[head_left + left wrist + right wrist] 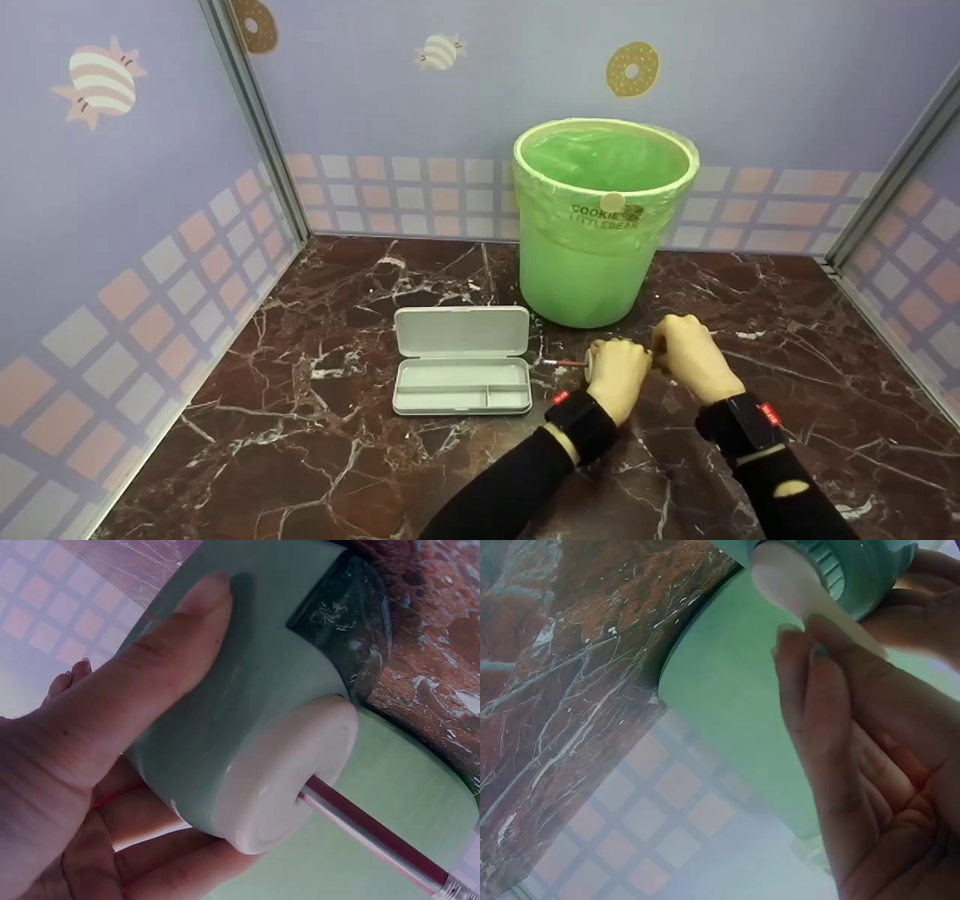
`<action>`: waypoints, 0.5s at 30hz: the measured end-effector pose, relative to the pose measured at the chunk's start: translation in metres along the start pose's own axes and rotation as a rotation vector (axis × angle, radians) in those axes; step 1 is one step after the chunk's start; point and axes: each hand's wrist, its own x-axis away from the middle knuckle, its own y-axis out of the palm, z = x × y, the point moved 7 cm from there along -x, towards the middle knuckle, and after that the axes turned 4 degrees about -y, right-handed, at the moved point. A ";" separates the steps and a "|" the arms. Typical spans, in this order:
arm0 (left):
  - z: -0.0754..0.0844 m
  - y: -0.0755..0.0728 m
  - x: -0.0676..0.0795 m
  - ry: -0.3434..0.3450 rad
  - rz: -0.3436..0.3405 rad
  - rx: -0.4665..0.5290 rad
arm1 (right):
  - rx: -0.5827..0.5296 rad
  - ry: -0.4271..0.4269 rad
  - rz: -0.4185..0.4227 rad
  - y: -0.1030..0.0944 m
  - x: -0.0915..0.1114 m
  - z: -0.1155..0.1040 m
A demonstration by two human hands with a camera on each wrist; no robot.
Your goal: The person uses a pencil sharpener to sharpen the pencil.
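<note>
In the left wrist view, my left hand (619, 371) holds a green hand-crank pencil sharpener (262, 675), thumb along one side and fingers under the other. A dark red and silver striped pencil (367, 829) sticks out of the round pale front of the sharpener. My right hand (694, 356) pinches the white crank handle (791, 577) at the other end, between thumb and fingertips. From the head view the hands hide most of the sharpener. Left of them lies a pale pencil case (461, 331), lid up, its compartments bare.
A green trash bin (585, 270) with a clear liner stands just behind my hands. Dark red marble-patterned tabletop (322, 450) runs under everything. Purple patterned panels (420, 97) close off the back and both sides.
</note>
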 end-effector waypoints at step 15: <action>0.001 0.000 0.002 0.053 -0.037 0.008 | 0.009 0.004 0.038 0.045 -0.019 0.034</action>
